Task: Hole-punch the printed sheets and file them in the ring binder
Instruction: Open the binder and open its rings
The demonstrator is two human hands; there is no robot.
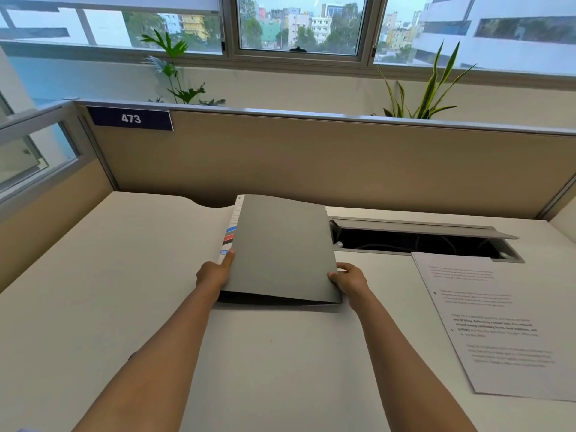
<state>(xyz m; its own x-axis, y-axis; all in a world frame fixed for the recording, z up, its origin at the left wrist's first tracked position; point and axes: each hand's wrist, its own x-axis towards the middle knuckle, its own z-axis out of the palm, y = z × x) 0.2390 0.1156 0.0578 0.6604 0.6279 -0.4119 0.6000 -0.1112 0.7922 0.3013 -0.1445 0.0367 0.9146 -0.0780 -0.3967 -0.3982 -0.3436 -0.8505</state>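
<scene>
My left hand (215, 272) pinches the grey ring binder (280, 251) at its spine edge, my right hand (350, 280) grips the opposite corner, cover slightly raised. The printed sheets (492, 322) lie apart on the desk (93, 291), apparently unpunched; no punch is visible, so nothing looks filed yet.

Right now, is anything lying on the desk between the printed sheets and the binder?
Nothing visible. The printed sheets lie on bare desk to the right of the binder, which the left hand and right hand hold at its edges. No hole punch is in view.
</scene>
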